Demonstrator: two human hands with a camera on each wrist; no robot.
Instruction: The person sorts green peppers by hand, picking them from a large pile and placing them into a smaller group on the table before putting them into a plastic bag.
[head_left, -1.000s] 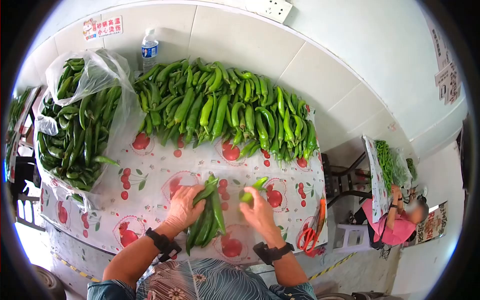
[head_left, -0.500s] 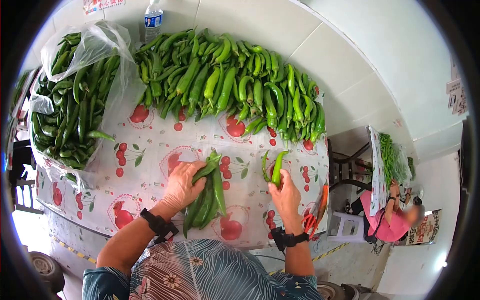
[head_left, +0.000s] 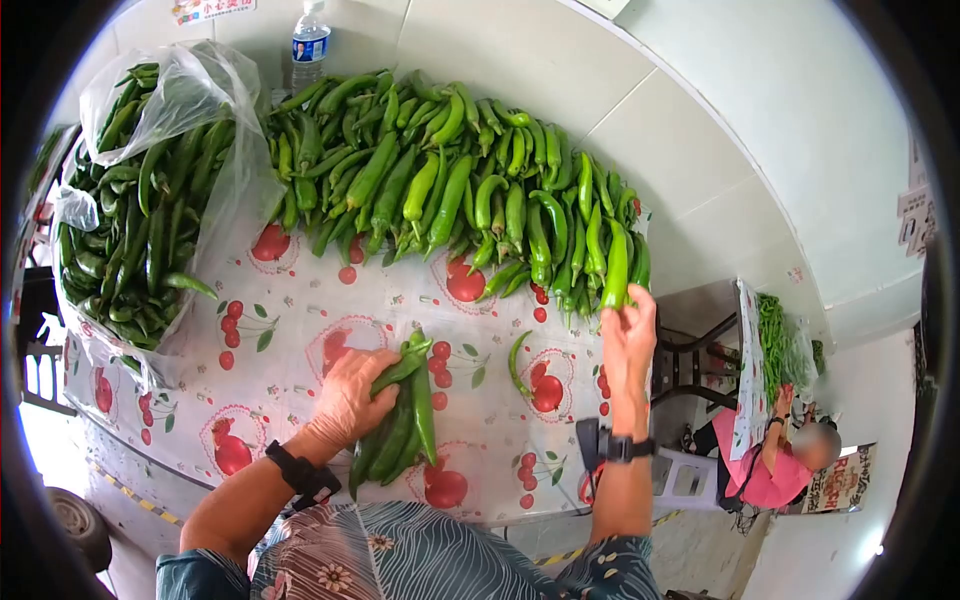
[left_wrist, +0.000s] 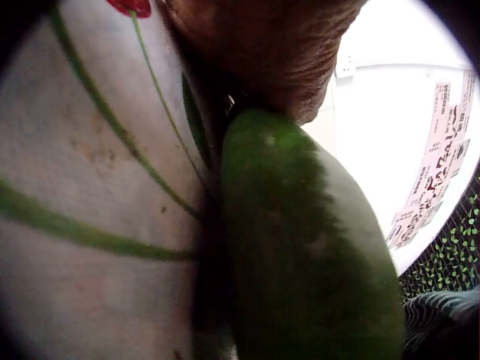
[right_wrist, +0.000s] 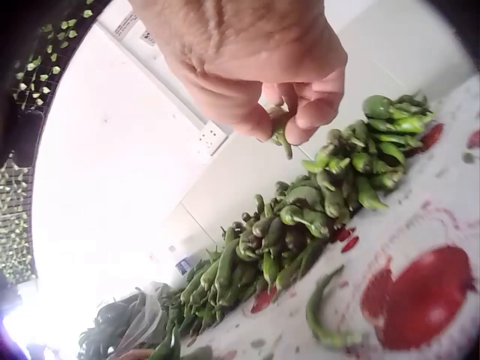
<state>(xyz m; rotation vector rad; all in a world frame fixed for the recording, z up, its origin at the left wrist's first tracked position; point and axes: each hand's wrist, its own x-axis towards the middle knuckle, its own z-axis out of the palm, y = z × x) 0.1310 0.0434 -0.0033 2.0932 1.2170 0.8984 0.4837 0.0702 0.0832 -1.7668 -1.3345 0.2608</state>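
My left hand [head_left: 352, 395] holds a small bunch of long green peppers [head_left: 422, 410] on the tablecloth, its fingers curled over their upper ends. In the left wrist view one green pepper [left_wrist: 300, 240] fills the middle, close below that hand. With thumb and fingertips my right hand [head_left: 630, 345] pinches a light green pepper [head_left: 615, 270] by its stem end, over the right end of the big pepper pile [head_left: 380, 170]. The stem [right_wrist: 288, 148] pokes out between the fingertips in the right wrist view. A thin curved pepper [head_left: 517, 365] lies alone between both hands.
At the left stands a clear plastic bag [head_left: 215, 80] full of darker peppers. A water bottle [head_left: 309, 45] is behind the pile, against the tiled wall [head_left: 490, 60]. Off to the right, a person in pink [head_left: 765, 465] sits at another table with green produce [head_left: 768, 345].
My right hand has carried the light green pepper right and away from me, to the pile's right end. The thin curved pepper stays on the cloth. My left hand keeps its grip on the bunch.
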